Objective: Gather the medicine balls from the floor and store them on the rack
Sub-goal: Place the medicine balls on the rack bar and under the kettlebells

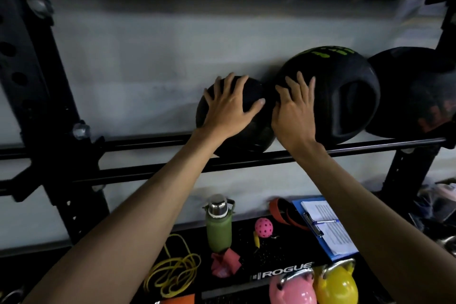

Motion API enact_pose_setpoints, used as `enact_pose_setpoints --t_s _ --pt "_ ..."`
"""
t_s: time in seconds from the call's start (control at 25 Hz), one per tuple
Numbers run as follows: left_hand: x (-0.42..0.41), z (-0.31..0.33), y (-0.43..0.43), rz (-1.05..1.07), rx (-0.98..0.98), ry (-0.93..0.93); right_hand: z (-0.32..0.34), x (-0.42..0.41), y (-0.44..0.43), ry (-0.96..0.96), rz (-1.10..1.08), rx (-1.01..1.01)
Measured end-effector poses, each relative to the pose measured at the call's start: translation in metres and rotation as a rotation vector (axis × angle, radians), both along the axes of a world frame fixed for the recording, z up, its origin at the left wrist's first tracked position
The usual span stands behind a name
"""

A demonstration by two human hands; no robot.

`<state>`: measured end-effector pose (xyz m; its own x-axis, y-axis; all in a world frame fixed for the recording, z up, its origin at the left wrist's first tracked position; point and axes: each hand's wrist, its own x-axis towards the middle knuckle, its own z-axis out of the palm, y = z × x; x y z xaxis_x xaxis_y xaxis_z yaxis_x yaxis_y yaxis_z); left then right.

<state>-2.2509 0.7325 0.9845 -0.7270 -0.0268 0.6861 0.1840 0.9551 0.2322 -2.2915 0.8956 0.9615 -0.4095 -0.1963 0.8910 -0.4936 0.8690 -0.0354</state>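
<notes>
A small black medicine ball (pixel 249 138) sits on the rails of the black rack (pixel 153 140), against the white wall. My left hand (pixel 230 103) lies flat on its front with fingers spread. To its right rests a bigger black ball (pixel 345 96) with green lettering and a recessed handle. My right hand (pixel 294 106) presses on the left side of that ball with straight fingers. A third dark ball (pixel 414 91) sits further right on the same rails.
Below the rails a lower shelf holds a green bottle (pixel 219 226), a pink perforated ball (pixel 263 227), a blue clipboard (pixel 325 227), yellow bands (pixel 176 271), a red cloth (pixel 225 264) and pink (pixel 292 290) and yellow kettlebells (pixel 336 284). A rack upright (pixel 32 76) stands left.
</notes>
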Motion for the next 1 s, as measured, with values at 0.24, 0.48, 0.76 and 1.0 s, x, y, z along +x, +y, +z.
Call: enact_pose_setpoints --t_s 0.24,0.48,0.76,1.0 --pt "0.025 -0.06 -0.045 -0.1 0.57 0.017 -0.038 0.056 -0.053 -0.154 0.246 -0.059" --pt "0.019 -0.074 -0.044 -0.166 0.706 -0.03 -0.041 0.045 -0.044 -0.179 0.242 -0.019" --pt "0.054 -0.091 -0.059 -0.147 0.607 -0.044 -0.056 0.079 -0.054 -0.247 0.262 -0.104" --pt "0.171 -0.233 -0.059 0.013 0.228 0.224 -0.225 0.18 -0.071 -0.413 0.446 -0.036"
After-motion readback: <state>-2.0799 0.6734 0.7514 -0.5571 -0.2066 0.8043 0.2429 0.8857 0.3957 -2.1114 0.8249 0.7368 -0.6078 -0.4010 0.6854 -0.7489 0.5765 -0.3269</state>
